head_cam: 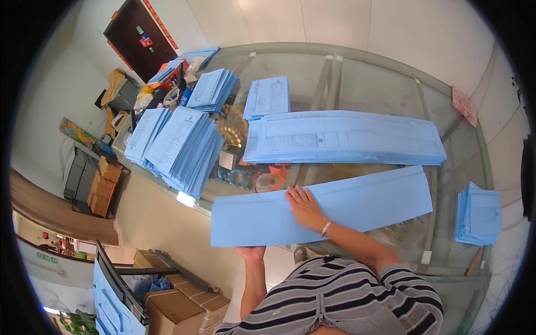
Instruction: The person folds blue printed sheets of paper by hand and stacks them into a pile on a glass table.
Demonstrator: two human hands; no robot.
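A long folded strip of blue paper (368, 199) lies slantwise over the near edge of a glass table. My right hand (303, 207) rests flat on its middle, fingers spread a little. My left hand (251, 252) is at the strip's near left edge, its fingers hidden beneath the paper. Just beyond the strip lies a pile of long folded blue drawings (356, 136) with printed lines. A shorter folded stack (268, 96) sits behind that pile.
Thick stacks of folded blue drawings (176, 142) stand at the table's left edge, another (211, 90) behind them. A small stack (483, 213) lies at the far right, near a wooden stick (474, 263). Cardboard boxes (176, 307) stand on the floor at lower left.
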